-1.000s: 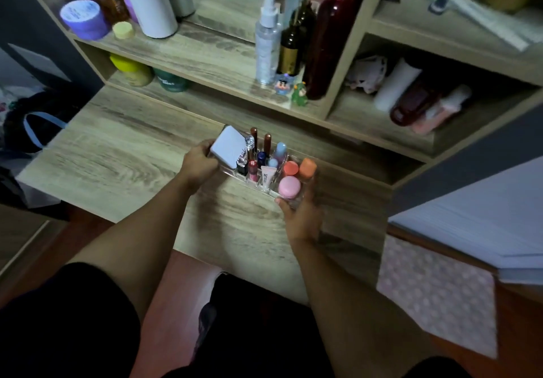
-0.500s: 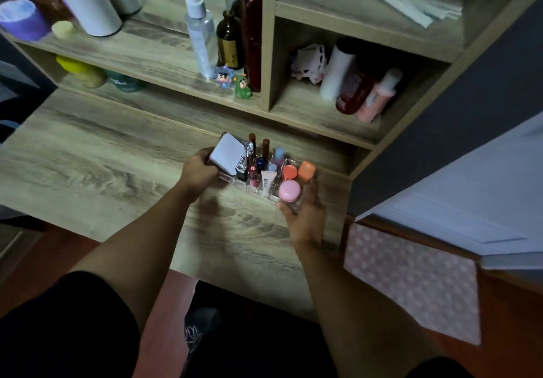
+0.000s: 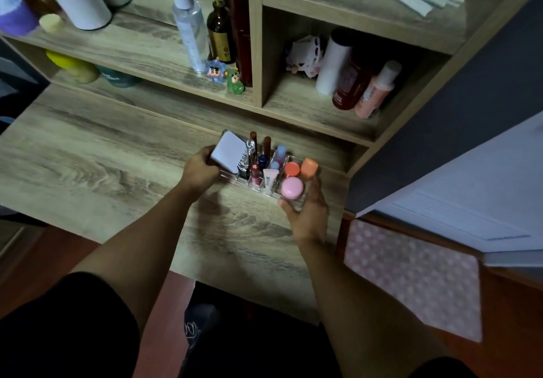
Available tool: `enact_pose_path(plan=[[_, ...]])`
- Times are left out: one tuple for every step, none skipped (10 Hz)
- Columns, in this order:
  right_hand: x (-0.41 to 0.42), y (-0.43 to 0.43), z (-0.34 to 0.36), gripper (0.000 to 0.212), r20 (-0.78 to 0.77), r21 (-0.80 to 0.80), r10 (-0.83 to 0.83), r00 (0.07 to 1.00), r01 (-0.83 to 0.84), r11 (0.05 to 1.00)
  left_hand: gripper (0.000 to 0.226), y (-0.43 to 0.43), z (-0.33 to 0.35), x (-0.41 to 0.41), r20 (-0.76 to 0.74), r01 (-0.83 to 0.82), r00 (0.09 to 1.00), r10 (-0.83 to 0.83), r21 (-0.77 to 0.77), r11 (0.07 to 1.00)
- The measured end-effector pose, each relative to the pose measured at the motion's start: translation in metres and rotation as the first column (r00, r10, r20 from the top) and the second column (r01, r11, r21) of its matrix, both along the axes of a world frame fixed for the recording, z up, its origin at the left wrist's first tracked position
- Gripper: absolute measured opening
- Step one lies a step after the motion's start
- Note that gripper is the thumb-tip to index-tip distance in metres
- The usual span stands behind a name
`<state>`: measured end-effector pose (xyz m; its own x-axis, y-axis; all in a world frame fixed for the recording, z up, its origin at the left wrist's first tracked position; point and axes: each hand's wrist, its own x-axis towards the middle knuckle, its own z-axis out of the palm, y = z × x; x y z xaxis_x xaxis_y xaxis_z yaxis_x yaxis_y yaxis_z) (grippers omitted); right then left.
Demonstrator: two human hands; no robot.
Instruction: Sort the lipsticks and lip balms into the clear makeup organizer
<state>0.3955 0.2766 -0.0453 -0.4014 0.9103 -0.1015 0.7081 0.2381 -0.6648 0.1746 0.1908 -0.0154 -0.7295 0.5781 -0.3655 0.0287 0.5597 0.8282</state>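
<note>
The clear makeup organizer (image 3: pixel 296 201) sits on the wooden desk (image 3: pixel 88 160), held at both ends. My left hand (image 3: pixel 199 172) grips its left end, below a white square box (image 3: pixel 228 151) that stands in it. My right hand (image 3: pixel 308 213) grips the right end. Inside stand several lipsticks (image 3: pixel 255 169), two dark red tubes (image 3: pixel 266 145), a white tube (image 3: pixel 269 180) and a pale blue balm (image 3: pixel 281 152). A pink round pot (image 3: pixel 291 187) and two orange pots (image 3: pixel 308 167) fill the right compartments.
Shelves rise behind the desk with a spray bottle (image 3: pixel 189 22), a brown bottle (image 3: pixel 220 33), a tall dark red bottle (image 3: pixel 241 22) and two small figurines (image 3: pixel 216 72). A cubby holds more bottles (image 3: pixel 349 83). A dotted pink mat (image 3: pixel 411 274) lies on the floor at right.
The view has shifted to the right, so the shelves have slid left in frame. Both hands keep the same grip on the organizer, which stays at the desk's right end.
</note>
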Motion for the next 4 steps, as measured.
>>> enact_pose_path(plan=[[0.000,-0.001,0.004,0.102,-0.004,-0.025,0.007,1.000,-0.008,1.000,0.066,-0.001,0.005,0.007,0.003,0.032,0.999,-0.032,-0.030,0.999],[0.000,-0.002,0.006,0.109,0.027,-0.084,0.037,0.999,-0.034,0.996,0.073,-0.004,0.011,0.014,-0.025,0.031,0.999,-0.033,-0.057,0.998],[0.006,-0.003,0.006,0.114,0.101,-0.100,0.080,0.992,-0.069,0.993,0.079,-0.013,0.012,0.026,-0.041,-0.003,0.999,0.002,-0.040,0.999],[0.012,-0.011,0.009,0.112,0.136,-0.083,0.107,0.985,-0.097,0.992,0.080,-0.022,0.016,0.037,-0.100,-0.051,0.994,0.045,-0.058,0.997]])
